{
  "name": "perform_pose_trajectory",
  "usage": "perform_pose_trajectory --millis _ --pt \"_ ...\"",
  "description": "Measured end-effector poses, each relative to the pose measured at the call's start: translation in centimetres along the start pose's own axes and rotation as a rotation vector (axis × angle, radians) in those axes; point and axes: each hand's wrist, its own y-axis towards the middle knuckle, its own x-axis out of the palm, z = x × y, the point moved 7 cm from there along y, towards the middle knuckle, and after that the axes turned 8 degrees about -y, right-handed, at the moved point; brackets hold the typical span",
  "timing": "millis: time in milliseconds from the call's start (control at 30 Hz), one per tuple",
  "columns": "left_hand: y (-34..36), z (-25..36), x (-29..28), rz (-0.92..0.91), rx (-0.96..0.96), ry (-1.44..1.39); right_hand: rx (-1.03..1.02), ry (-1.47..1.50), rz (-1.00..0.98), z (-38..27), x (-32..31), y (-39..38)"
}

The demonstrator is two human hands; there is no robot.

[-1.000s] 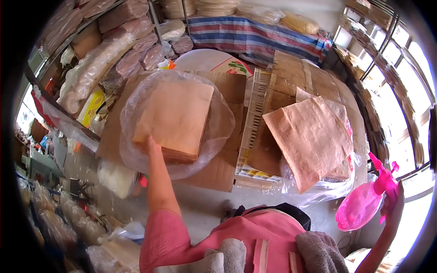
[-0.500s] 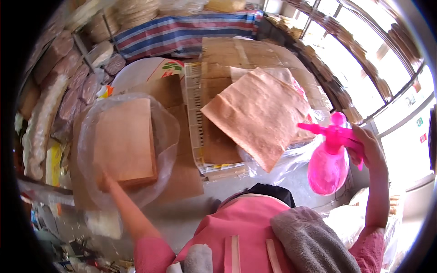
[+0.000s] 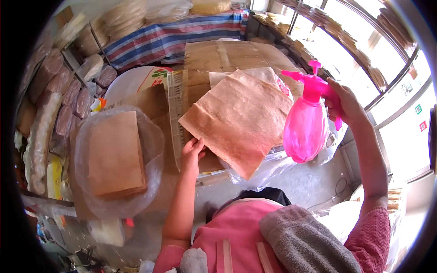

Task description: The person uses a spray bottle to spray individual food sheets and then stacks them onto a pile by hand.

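Note:
A thin, square, light-brown sheet [image 3: 241, 120] with a rough surface lies askew over paler sheets [image 3: 268, 75] on the cardboard. My left hand [image 3: 191, 154] is at its lower left edge, fingertips closed on the edge. Raised to the right of the sheet, my right hand [image 3: 343, 100] grips the handle of a bright pink pump spray bottle [image 3: 306, 129]. The bottle hangs upright with its nozzle pointing left over the sheet. Farther left, a neat stack of similar brown sheets [image 3: 116, 152] rests on a clear plastic bag [image 3: 154, 159].
Flattened cardboard [image 3: 236, 52] covers the work surface, beside a pale slatted crate edge [image 3: 175, 118]. A striped tarp [image 3: 173, 38] runs along the back. Racks with stacked sheets [image 3: 346, 36] stand at the right, wrapped packs [image 3: 68, 95] at the left.
My left hand has moved right from the stack to the sheet's edge. My right hand has raised the spray bottle and brought it left, closer to the sheet.

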Motion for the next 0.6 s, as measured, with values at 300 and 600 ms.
perform_pose_trajectory --millis 300,600 --pt "1.7 -0.5 4.0 0.063 0.064 -0.103 0.132 -0.115 0.048 6.4 -5.7 -3.2" --pt "0.6 1.2 7.2 0.024 0.439 -0.09 0.1 -0.295 -0.25 5.6 -1.9 -6.2"
